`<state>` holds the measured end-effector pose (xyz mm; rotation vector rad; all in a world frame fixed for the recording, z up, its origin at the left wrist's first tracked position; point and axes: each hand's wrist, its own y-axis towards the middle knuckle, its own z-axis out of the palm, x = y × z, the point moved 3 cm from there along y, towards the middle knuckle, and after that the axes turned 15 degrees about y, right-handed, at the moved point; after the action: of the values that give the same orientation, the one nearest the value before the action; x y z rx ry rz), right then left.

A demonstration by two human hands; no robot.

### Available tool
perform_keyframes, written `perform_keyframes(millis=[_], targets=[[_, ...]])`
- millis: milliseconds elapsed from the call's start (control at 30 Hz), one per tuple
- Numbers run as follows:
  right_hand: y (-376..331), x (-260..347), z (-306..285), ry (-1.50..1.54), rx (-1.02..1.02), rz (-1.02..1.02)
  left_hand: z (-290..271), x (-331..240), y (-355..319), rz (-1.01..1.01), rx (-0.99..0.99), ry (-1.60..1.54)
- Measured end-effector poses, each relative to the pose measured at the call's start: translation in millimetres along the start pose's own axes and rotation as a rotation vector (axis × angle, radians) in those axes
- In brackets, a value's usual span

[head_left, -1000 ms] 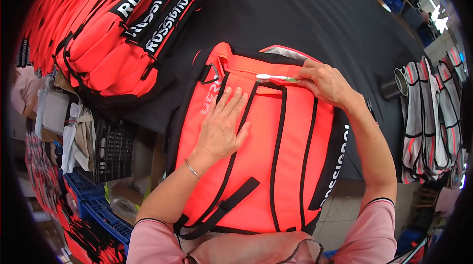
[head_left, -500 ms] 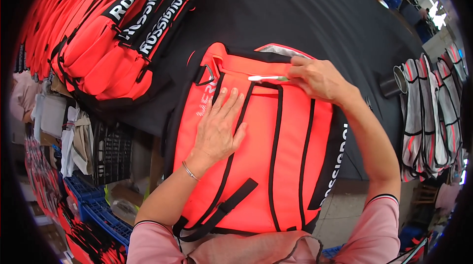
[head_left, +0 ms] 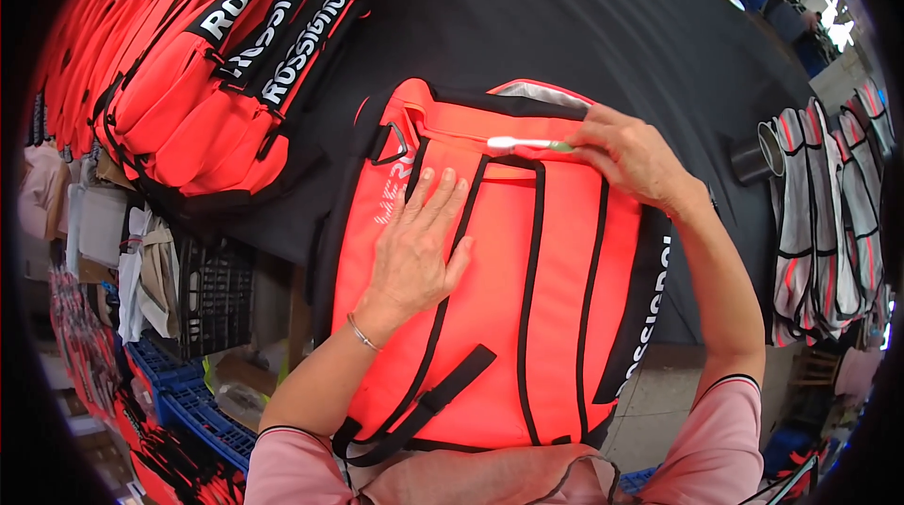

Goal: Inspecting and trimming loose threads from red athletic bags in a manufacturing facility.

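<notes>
A bright red-orange backpack (head_left: 490,317) with black piping lies in front of me, its straps and back panel facing up. My left hand (head_left: 414,246) rests flat on the panel, fingers stretched out beside a printed mark. In my right hand (head_left: 626,154) is a toothbrush (head_left: 532,143) with a white head and a partly green handle. Its bristle end points left, at the bag's upper band above the strap tops. The fingers hide the rest of the handle. Behind that band, a grey-lined flap (head_left: 541,92) stands up.
Several matching red bags (head_left: 217,100) are stacked at the upper left. A black cloth (head_left: 527,15) covers the table. Grey bag pieces (head_left: 819,213) hang at the right by a dark tube (head_left: 756,161). Black and blue crates (head_left: 215,293) stand at the lower left.
The toothbrush and my right hand have moved slightly to the right along the upper band. My left hand keeps its place on the bag.
</notes>
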<state>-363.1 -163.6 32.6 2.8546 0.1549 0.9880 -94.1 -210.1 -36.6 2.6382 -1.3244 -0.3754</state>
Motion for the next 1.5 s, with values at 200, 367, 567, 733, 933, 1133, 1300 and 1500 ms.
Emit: perform_keyframes(millis=[200, 367, 567, 733, 933, 1133, 1300, 1500], targets=[[25.4, -3.9, 29.8, -0.013, 0.122, -0.115, -1.8, -1.4, -0.5, -0.004, -0.009, 0.015], [56.7, 5.2, 49.8, 0.015, 0.121, -0.166, -1.6, -2.3, -1.3, -0.003, -0.003, 0.013], [55.5, 5.0, 50.6, 0.056, 0.115, -0.232, 1.2, 2.3, -3.5, 0.005, 0.025, 0.024], [61.5, 12.2, 55.1, 0.072, 0.153, -0.183, -1.4, -1.5, -0.1, 0.016, 0.039, 0.024], [58.6, 12.6, 50.6, 0.022, 0.139, -0.198, 2.2, 0.4, 1.1, 0.018, 0.031, -0.001], [76.7, 12.4, 71.5, -0.014, 0.128, -0.288, 9.5, 9.3, -5.0, 0.005, 0.015, -0.020], [58.2, -4.2, 62.6, 0.111, -0.031, -0.389, 40.4, -1.6, -15.3, -0.055, -0.114, -0.149], [64.3, -6.8, 61.8, 0.182, 0.043, -0.235, 32.5, -5.7, -7.1, -0.004, -0.114, -0.217]])
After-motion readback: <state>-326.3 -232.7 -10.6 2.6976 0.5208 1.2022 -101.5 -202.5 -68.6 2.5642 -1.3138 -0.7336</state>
